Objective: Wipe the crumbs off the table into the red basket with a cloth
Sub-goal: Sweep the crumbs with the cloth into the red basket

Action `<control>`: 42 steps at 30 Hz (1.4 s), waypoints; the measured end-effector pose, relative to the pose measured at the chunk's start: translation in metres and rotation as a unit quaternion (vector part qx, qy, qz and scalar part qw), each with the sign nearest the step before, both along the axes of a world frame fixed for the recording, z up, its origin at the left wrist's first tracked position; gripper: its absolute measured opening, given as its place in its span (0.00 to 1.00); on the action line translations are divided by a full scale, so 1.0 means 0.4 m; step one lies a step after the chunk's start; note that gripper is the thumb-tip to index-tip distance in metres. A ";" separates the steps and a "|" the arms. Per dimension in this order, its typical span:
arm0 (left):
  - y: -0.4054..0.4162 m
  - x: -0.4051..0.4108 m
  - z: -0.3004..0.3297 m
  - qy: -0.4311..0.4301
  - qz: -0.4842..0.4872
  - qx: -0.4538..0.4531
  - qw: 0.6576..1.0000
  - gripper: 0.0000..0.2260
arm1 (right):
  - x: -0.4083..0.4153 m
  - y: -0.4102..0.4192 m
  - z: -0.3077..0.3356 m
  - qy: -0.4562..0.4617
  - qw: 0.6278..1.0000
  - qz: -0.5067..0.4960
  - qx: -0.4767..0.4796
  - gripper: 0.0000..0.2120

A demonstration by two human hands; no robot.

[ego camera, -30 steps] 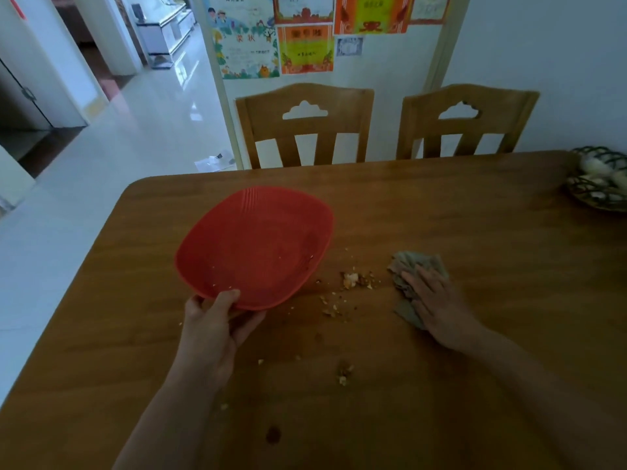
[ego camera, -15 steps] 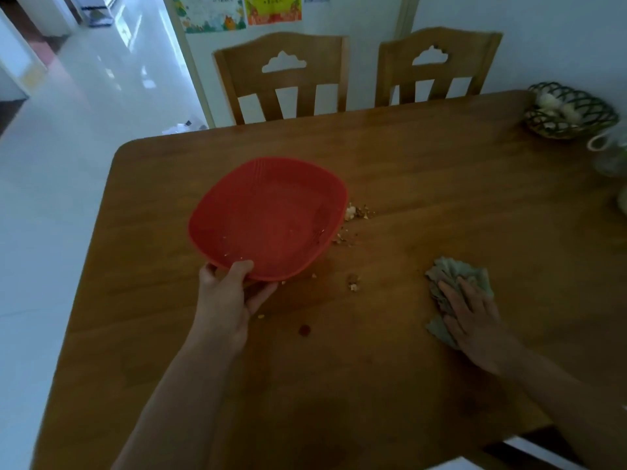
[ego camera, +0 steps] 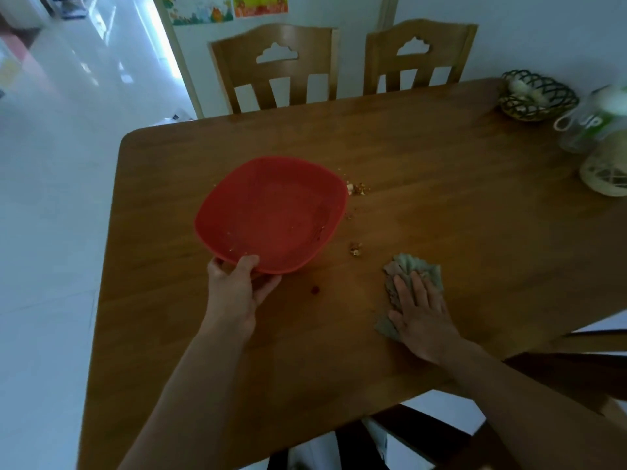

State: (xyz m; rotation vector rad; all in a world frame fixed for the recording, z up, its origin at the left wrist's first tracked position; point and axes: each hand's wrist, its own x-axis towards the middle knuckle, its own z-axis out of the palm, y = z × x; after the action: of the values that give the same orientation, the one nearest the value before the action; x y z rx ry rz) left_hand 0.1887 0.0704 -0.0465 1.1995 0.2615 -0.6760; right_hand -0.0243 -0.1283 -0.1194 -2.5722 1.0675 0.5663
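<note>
Cloth [ego camera: 412,269] flat beneath right hand [ego camera: 420,320]

There was only one view — the head camera looked forward and steeply down on the wooden table [ego camera: 424,171] from close above, its far edge toward two chairs [ego camera: 274,66].

- Home, dining area.
- Wooden table [ego camera: 424,157] with rounded corner; two matching wooden chairs [ego camera: 276,67] pushed in at far side, cut-out backs.
- Children's posters [ego camera: 200,10] and bright certificates on the wall behind.
- Glossy white tiled floor [ego camera: 57,184] running into a hallway, upper left.
- Woven basket [ego camera: 539,96] holding pale round items, clear jug [ego camera: 590,127], wicker ball [ego camera: 607,171] at right table edge.
</note>
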 end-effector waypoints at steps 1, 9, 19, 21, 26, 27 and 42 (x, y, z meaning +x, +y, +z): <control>0.006 0.002 0.002 0.000 0.000 0.000 1.000 0.29 | 0.006 0.011 -0.003 -0.003 1.000 0.007 -0.006 0.30; 0.054 -0.007 -0.011 -0.002 0.017 0.010 1.000 0.30 | 0.073 0.082 -0.013 -0.044 0.999 0.017 -0.014 0.30; 0.135 0.007 -0.036 -0.002 0.061 0.024 0.998 0.30 | 0.160 0.144 -0.020 -0.068 0.997 0.026 -0.015 0.30; 0.148 0.010 -0.036 -0.002 0.067 0.024 0.997 0.30 | 0.175 0.154 -0.020 -0.072 0.997 0.033 -0.014 0.30; 0.174 0.014 -0.038 0.000 0.078 0.012 0.997 0.30 | 0.213 0.184 -0.018 -0.071 0.996 0.056 -0.013 0.29; 0.179 0.015 -0.039 0.002 0.081 0.009 0.997 0.30 | 0.223 0.191 -0.017 -0.071 0.996 0.060 -0.011 0.30; 0.284 0.059 -0.064 -0.007 0.125 0.008 0.992 0.30 | 0.515 0.307 0.017 -0.219 0.960 0.115 0.132 0.33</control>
State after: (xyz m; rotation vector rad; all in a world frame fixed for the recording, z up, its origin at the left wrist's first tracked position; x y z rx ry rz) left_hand 0.2125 0.1839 -0.0720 1.1635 0.3984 -0.4475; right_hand 0.1817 -0.0055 -0.1125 -2.4324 0.5111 0.1549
